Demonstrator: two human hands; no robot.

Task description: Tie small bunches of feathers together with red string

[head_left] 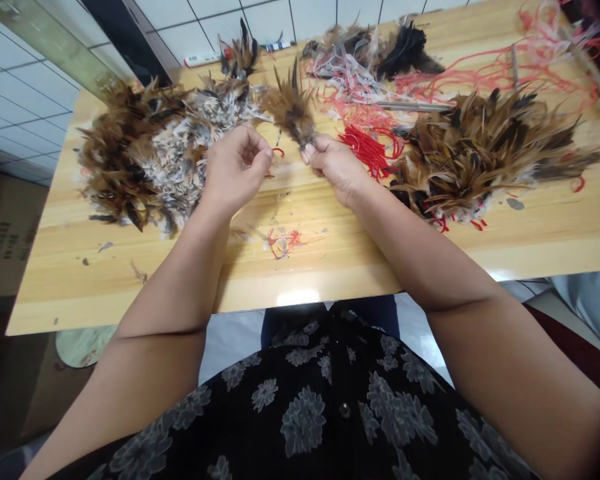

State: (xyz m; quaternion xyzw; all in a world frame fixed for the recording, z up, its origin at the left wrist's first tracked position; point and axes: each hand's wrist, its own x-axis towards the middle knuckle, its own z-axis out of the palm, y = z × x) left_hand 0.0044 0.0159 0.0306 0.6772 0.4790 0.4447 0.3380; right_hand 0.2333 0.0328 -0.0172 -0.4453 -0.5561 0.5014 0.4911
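My right hand (333, 163) pinches the base of a small bunch of brown feathers (293, 110), whose tips fan upward and away from me. To the left of it, my left hand (240, 163) is closed with thumb and forefinger together; what they hold, if anything, I cannot make out. A short red string (279, 151) shows just beside the left thumb. Close to the left hand lies a heap of feather bunches (175, 160) with pale, fluffy bases. Right of my right hand is a bundle of red strings (365, 148).
A large pile of brown feathers (470, 153) lies at the right of the wooden table (330, 260). Pink and white plastic strands (350, 73) spread along the back, near dark feathers (407, 50). A marker (203, 59) lies by the tiled wall. Red scraps (285, 241) litter the front.
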